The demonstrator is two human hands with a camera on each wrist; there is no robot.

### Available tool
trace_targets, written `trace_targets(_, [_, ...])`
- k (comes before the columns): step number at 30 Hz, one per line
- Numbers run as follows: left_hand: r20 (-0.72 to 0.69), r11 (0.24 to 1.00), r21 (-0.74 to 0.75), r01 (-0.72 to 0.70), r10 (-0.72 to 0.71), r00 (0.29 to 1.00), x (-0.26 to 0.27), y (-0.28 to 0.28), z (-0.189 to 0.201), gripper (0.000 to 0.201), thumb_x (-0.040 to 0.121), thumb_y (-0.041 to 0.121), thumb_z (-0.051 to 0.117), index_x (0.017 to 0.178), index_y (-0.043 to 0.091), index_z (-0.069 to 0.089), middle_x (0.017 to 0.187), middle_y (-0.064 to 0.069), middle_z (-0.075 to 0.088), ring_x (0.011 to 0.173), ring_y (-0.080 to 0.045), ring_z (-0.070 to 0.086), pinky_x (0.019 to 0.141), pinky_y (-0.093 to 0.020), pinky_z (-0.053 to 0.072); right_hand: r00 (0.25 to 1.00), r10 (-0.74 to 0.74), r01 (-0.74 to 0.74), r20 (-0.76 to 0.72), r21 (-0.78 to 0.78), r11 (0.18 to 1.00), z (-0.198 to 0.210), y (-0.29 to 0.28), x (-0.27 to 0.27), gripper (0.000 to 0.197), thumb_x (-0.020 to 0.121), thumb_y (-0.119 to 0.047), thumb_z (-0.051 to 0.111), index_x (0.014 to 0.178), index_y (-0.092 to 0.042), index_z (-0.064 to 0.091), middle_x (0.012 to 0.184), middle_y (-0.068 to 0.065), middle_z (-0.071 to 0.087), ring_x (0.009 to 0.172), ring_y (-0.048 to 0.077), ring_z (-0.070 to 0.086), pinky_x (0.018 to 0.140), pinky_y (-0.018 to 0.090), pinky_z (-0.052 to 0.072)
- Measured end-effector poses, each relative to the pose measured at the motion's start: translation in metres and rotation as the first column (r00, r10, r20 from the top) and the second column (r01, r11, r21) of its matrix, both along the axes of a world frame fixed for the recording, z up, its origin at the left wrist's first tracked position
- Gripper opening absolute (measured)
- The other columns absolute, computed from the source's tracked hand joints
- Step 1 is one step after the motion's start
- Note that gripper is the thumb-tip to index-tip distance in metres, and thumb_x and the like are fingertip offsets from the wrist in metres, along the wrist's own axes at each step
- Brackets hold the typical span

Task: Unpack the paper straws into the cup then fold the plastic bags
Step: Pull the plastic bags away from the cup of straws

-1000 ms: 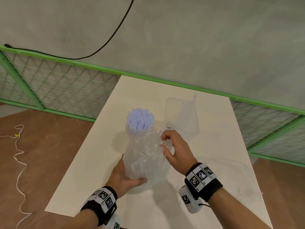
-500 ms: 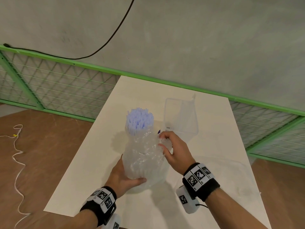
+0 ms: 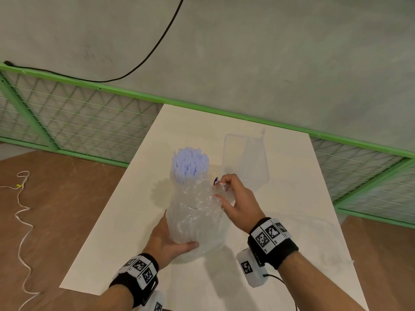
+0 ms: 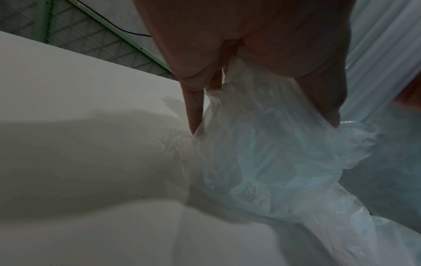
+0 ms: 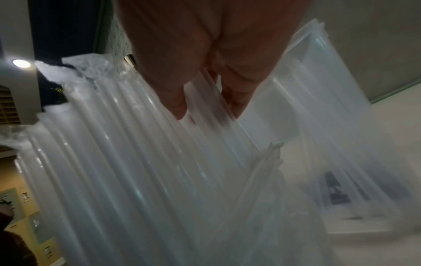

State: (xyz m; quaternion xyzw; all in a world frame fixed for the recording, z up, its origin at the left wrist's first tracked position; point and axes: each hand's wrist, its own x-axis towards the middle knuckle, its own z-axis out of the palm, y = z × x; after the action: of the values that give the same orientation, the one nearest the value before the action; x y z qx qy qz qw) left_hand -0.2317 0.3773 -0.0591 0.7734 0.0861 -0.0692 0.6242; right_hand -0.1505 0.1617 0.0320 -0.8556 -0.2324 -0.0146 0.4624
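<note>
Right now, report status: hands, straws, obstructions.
Left hand grips plastic bag at base. Right hand pinches bag near top. Straws upright, tops poking out. Clear cup beyond, empty; nothing between.

Both forearms were bare. Each wrist wore a black band point(image 3: 272, 248) faced with white squares printed with black-and-white coded markers. Under the right wrist hung a white camera box point(image 3: 252, 269) bearing one marker, with a thin black cable point(image 3: 281, 279) trailing toward the lower frame.

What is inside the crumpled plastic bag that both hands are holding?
The plastic bag holds a standing bundle of straws; their pale tips stick out of its open top. The lower ends are hidden by the creased plastic and the left hand.
</note>
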Motion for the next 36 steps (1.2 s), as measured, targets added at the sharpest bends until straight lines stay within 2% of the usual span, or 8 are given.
trace_targets(4, [0.003,1.000,0.003,0.008,-0.008,1.000,0.000,-0.001,0.002,0.093,0.046,0.039,0.097,0.127,0.031,0.053,0.114,0.016,0.068,0.107,0.002,0.062,0.094,-0.026,0.049,0.999,-0.017,0.017,0.049,0.001,1.000,-0.002,0.005,-0.003,0.028,0.093,-0.017,0.059,0.120,-0.015,0.053,0.107,-0.007,0.060,0.101,0.000,0.054,0.091,0.011,0.038])
trace_targets(8, [0.000,1.000,-0.002,-0.005,0.005,1.000,-0.001,-0.002,0.003,0.094,0.046,0.036,0.097,0.128,0.031,0.052,0.115,0.015,0.067,0.110,0.000,0.061,0.092,-0.021,0.048,0.991,-0.026,0.028,0.133,-0.013,1.000,-0.002,0.010,-0.004,0.022,0.094,-0.015,0.056,0.116,-0.016,0.059,0.100,-0.004,0.057,0.097,0.004,0.054,0.088,0.013,0.039])
trace_targets(13, [-0.003,1.000,0.028,0.005,-0.005,1.000,0.000,0.000,0.002,0.094,0.044,0.044,0.096,0.127,0.033,0.052,0.114,0.017,0.067,0.108,0.001,0.061,0.096,-0.027,0.049,0.997,-0.055,0.052,0.058,0.047,0.998,0.010,0.011,-0.005,0.019,0.098,-0.018,0.049,0.111,-0.031,0.046,0.100,-0.008,0.061,0.096,0.010,0.062,0.079,0.027,0.050])
trace_targets(19, [-0.001,1.000,0.018,0.005,-0.004,1.000,-0.001,-0.001,0.002,0.092,0.045,0.040,0.097,0.125,0.032,0.054,0.112,0.018,0.068,0.106,0.002,0.062,0.094,-0.026,0.049,0.986,-0.084,0.079,0.144,0.037,0.996,0.023,0.012,0.000,0.030,0.100,-0.013,0.048,0.128,-0.025,0.050,0.093,-0.010,0.060,0.098,0.009,0.062,0.086,0.017,0.046])
trace_targets(24, [0.001,1.000,0.023,0.001,-0.001,1.000,0.000,-0.001,0.002,0.093,0.044,0.040,0.097,0.126,0.032,0.053,0.114,0.016,0.067,0.108,0.000,0.062,0.095,-0.027,0.049,0.981,-0.113,0.108,0.155,0.040,0.993,0.026,0.016,0.002,0.014,0.096,-0.017,0.060,0.109,-0.020,0.056,0.095,-0.016,0.057,0.095,-0.002,0.055,0.085,0.009,0.038])
trace_targets(30, [0.001,1.000,0.018,0.007,-0.007,1.000,0.000,-0.001,0.004,0.093,0.045,0.040,0.097,0.126,0.035,0.052,0.113,0.020,0.067,0.106,0.005,0.061,0.094,-0.026,0.049,0.998,-0.048,0.049,0.032,-0.044,0.998,0.037,0.016,0.010,0.018,0.094,-0.020,0.063,0.102,-0.026,0.047,0.100,-0.012,0.067,0.095,0.003,0.060,0.079,0.006,0.039])
trace_targets(33, [-0.003,1.000,0.013,0.006,-0.006,1.000,-0.001,0.000,0.002,0.093,0.044,0.041,0.097,0.126,0.035,0.052,0.112,0.020,0.068,0.106,0.003,0.062,0.095,-0.028,0.050,0.991,-0.092,0.094,0.101,-0.009,0.996,0.052,0.016,0.016,0.022,0.096,-0.021,0.061,0.110,-0.029,0.046,0.094,-0.011,0.068,0.087,0.003,0.061,0.075,0.007,0.040])
trace_targets(36, [-0.001,1.000,0.024,0.012,-0.012,1.000,-0.001,0.001,0.002,0.094,0.045,0.043,0.096,0.127,0.035,0.052,0.113,0.019,0.067,0.106,0.002,0.062,0.094,-0.028,0.050,0.982,-0.105,0.097,0.158,0.061,0.993,0.067,0.017,0.024,0.030,0.096,-0.015,0.058,0.120,-0.027,0.044,0.090,-0.008,0.066,0.088,0.009,0.065,0.081,0.020,0.046])
